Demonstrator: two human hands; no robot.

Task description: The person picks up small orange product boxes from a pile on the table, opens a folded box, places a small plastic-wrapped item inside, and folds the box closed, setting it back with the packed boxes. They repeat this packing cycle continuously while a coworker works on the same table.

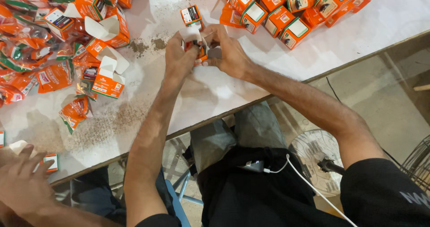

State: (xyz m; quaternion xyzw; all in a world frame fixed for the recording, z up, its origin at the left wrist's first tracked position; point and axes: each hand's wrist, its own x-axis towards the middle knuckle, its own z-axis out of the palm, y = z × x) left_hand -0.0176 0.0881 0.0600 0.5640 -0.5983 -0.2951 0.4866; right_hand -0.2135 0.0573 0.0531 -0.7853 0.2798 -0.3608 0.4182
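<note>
Both hands (204, 52) on small orange carton (198, 48)

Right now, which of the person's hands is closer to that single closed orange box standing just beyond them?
Left. The left hand sits just below the lone orange box, while the right hand lies below and off to its right. Both hands grip a small open box between them.

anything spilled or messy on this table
Yes: dark gritty powder is scattered over the white table, thickest near the front edge left of the left hand, with small clumps farther back. Loose orange packets lie in a jumbled heap at far left.
</note>
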